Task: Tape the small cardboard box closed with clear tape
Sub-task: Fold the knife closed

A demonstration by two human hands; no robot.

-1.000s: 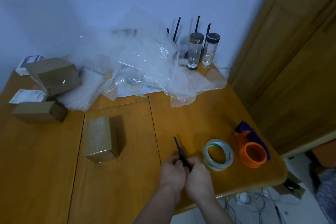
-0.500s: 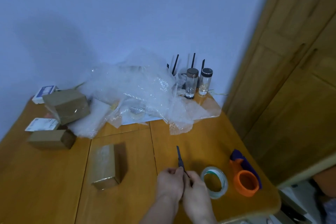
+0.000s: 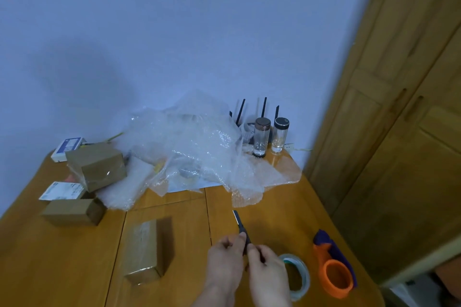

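A small cardboard box (image 3: 144,252), glossy with tape, lies on the wooden table (image 3: 62,269) left of my hands. My left hand (image 3: 225,260) and my right hand (image 3: 268,274) are pressed together at the bottom centre, both gripping a black utility knife (image 3: 240,225) whose blade points away from me. A roll of clear tape (image 3: 298,274) lies flat just right of my right hand, partly hidden by it.
An orange and blue tape dispenser (image 3: 334,269) sits near the table's right edge. Crumpled bubble wrap (image 3: 194,152) fills the back, with two glass jars (image 3: 270,137) behind. Other cardboard boxes (image 3: 97,166) and small white cartons lie at the left. A wooden wardrobe stands right.
The view has tilted upward, so the table sits lower in the frame. My hands stay together on the knife, with the blade still pointing away.
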